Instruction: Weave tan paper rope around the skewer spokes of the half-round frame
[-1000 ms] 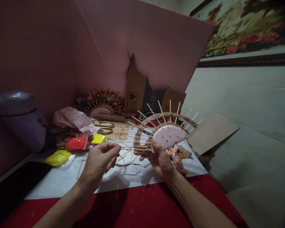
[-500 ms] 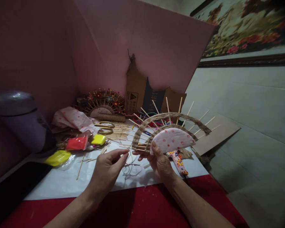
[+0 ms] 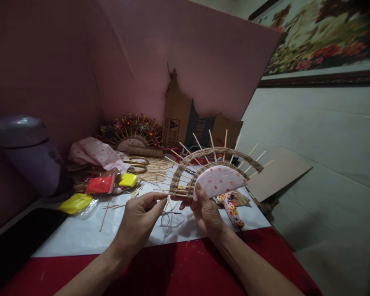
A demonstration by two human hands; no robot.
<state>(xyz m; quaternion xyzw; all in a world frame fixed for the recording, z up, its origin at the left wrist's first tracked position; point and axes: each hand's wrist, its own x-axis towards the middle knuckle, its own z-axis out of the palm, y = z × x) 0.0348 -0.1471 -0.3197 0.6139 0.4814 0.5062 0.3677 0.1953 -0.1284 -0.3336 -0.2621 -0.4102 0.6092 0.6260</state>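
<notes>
My right hand (image 3: 204,210) grips a half-round woven piece (image 3: 217,174): a pink dotted fabric core, a band of brown cord woven around it, and thin wooden sticks fanning out from the arc. It is held upright above the table. My left hand (image 3: 141,218) is closed in a pinch at the lower left end of the weave, on a thin brown cord (image 3: 168,213) that loops down onto the white sheet (image 3: 80,234).
A finished fan-shaped piece (image 3: 132,133) stands at the back by cardboard (image 3: 175,117). Scissors (image 3: 137,163), loose sticks (image 3: 156,170), red (image 3: 100,184) and yellow (image 3: 75,203) packets and pink cloth (image 3: 94,152) lie left. A purple jar (image 3: 27,152) stands far left. Pink boards wall the back.
My left hand moved right to the weave's lower left end and pinched the cord there. My right hand tilted and shifted the woven piece slightly.
</notes>
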